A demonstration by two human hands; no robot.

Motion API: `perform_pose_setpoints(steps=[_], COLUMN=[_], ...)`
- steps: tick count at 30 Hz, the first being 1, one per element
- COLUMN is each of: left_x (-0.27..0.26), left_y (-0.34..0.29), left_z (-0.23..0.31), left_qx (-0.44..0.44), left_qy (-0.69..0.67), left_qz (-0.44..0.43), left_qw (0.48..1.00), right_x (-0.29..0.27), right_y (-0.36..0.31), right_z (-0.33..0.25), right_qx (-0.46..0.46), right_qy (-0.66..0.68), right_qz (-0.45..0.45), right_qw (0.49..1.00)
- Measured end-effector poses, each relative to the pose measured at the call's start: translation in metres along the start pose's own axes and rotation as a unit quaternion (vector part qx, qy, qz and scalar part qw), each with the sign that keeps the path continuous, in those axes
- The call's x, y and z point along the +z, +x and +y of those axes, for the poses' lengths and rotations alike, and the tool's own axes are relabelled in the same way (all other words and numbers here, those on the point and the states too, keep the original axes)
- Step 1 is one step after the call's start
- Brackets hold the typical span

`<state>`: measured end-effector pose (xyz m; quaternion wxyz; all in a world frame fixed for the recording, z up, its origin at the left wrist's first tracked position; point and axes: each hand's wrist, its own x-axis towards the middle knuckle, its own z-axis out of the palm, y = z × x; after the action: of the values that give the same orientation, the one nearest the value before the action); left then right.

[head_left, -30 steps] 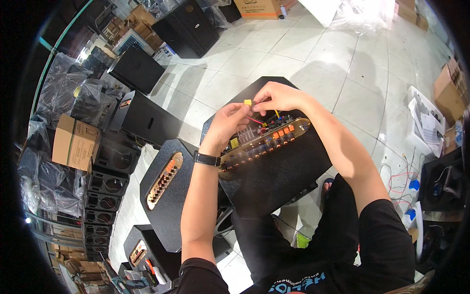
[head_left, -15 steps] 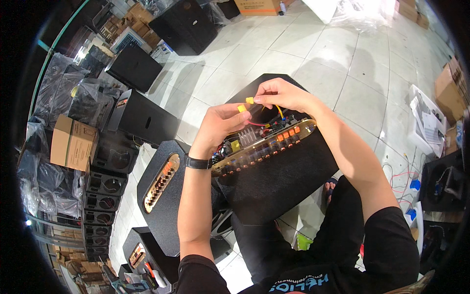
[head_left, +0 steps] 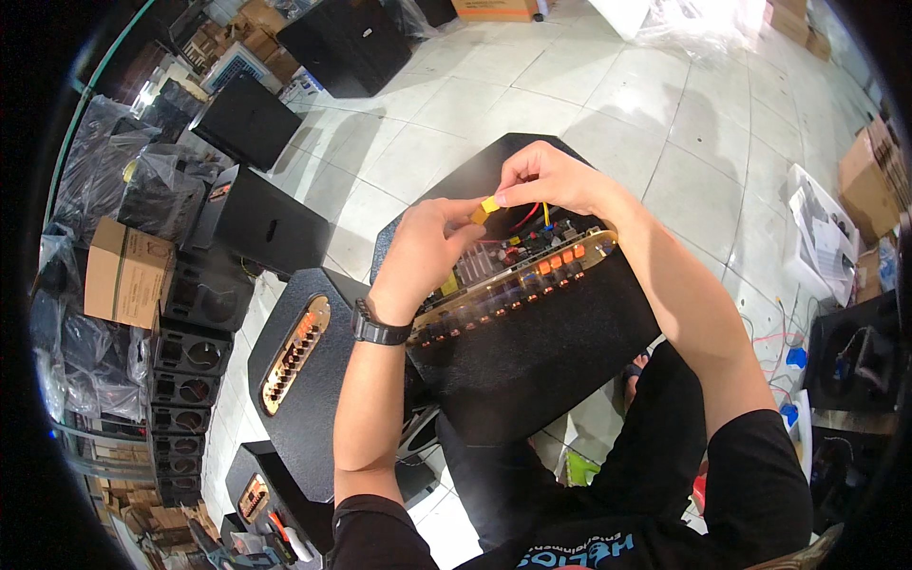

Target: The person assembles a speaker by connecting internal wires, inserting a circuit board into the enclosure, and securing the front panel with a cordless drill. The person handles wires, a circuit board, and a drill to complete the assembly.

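Bringing a dark-yellow connector block [head_left: 481, 218] close against a bright-yellow connector block [head_left: 491, 204], we work above a black speaker cabinet [head_left: 541, 351], at eleven o'clock if we read its top as a clock face. Our left hand [head_left: 432, 249] is drawn narrow on the dark block, thumb and fingers closed over it; our right hand [head_left: 556, 182] pinches the bright one from about twelve. The blocks seem to meet, but fingers hide the seam, so we cannot tell whether they are seated. A red wire [head_left: 524, 219] and a yellow wire [head_left: 546, 216] show at twelve, while the gold control panel [head_left: 521, 275] runs from eight to two, with the exposed circuit board [head_left: 518, 253] and silvery heat sink [head_left: 480, 266] on its far side.

To do this well, we judge it best to grip the plastic bodies rather than tug the wires, match the shapes of the two faces, and push straight along one line, never at a slant. Leaving slack in the wires and keeping our knuckles off the fins seems wise too.
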<state>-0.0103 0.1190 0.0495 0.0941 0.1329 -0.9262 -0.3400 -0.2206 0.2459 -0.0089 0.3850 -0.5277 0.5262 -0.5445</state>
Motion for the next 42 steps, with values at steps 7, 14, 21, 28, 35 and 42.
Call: perform_pose_setpoints(steps=[7,14,21,28,35,42], left_x=[-0.002,-0.007,0.006,0.023,0.027,0.018], left_y=[0.012,0.016,-0.006,-0.015,-0.002,-0.012], left_z=[-0.015,-0.022,0.030,0.050,0.041,0.045], left_qx=[0.090,0.084,0.101,0.089,0.187,0.175], left_qy=[0.130,0.044,0.211,0.277,0.223,0.254], left_qz=[-0.041,-0.039,0.050,0.093,0.069,0.086], left_qw=[0.987,0.995,0.971,0.952,0.954,0.947], right_x=[-0.005,-0.009,-0.001,-0.002,-0.024,-0.013], right_y=[0.008,0.006,0.011,0.010,0.003,0.014], right_z=[-0.001,0.004,-0.010,-0.001,0.005,-0.004], right_qx=[0.027,0.023,0.100,0.047,0.085,0.050], right_qy=[-0.077,-0.080,-0.035,-0.091,-0.061,-0.109], right_qz=[-0.027,-0.050,-0.009,-0.009,-0.003,-0.028], right_qw=[0.996,0.995,0.994,0.995,0.995,0.992])
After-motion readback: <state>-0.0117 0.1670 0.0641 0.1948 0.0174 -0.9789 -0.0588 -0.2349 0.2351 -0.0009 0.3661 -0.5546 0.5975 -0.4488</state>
